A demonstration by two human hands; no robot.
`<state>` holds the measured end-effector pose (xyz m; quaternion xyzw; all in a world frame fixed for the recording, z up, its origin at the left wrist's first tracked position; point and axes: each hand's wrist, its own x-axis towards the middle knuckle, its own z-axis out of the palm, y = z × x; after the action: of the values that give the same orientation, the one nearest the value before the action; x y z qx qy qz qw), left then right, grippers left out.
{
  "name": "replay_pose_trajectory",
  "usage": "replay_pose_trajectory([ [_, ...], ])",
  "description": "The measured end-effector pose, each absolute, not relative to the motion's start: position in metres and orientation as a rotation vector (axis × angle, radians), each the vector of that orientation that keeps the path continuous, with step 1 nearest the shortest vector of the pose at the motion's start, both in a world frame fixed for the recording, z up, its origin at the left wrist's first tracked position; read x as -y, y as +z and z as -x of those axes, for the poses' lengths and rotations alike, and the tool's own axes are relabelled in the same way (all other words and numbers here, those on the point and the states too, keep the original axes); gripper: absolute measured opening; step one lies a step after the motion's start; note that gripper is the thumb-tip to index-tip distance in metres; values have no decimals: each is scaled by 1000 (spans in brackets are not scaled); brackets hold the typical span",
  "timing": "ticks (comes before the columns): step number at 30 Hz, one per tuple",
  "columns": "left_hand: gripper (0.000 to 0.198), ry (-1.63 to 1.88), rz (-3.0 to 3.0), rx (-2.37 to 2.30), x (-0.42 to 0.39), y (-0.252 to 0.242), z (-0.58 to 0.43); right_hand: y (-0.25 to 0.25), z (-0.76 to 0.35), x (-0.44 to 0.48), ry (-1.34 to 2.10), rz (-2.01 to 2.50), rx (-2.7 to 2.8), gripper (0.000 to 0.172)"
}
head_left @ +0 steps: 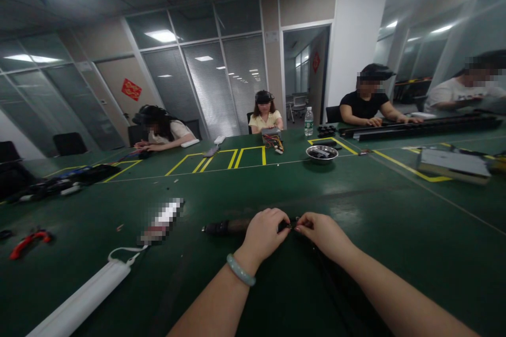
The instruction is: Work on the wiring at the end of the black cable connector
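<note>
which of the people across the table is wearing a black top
The person seated right of the doorway, forearms on the table by the long black bar; the other three wear pale tops.

The head-worn camera looks forward and down across the green table (276,187) from close.

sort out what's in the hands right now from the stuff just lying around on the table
In hand: left hand and right hand both pinch a small dark part; black cable runs from it toward the person; dark rod lies at the left hand.
Lying about: red pliers, white tube, metal bowl, water bottle, grey box.
</note>
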<state>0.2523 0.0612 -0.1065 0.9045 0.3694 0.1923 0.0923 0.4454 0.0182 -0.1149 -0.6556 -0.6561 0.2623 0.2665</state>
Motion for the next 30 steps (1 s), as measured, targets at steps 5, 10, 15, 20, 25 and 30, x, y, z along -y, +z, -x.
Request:
replay_pose_trajectory([
  [5, 13, 574, -2692, -1096, -60, -104, -253, -114, -448, -18, 664, 1801, 1850, 15],
  [10, 14, 588, -2687, -1067, -61, -104, -252, -112, -450, -15, 662, 1847, 1853, 13],
  [15, 14, 601, -2675, -1028, -63, -106, -251, -109, -448, -13, 582, 1823, 1817, 13],
  [20, 13, 638, -2685, -1033, -65, -109, -252, -110, -445, -12, 533, 1773, 1799, 12],
  [25, 13, 672, -2684, -1016, -65, -109, -252, -113, -445, -14, 541, 1747, 1801, 11],
  [30, 12, 627, -2668, -1048, -64, -108, -252, -115, -445, -14, 591, 1728, 1782, 11],
])
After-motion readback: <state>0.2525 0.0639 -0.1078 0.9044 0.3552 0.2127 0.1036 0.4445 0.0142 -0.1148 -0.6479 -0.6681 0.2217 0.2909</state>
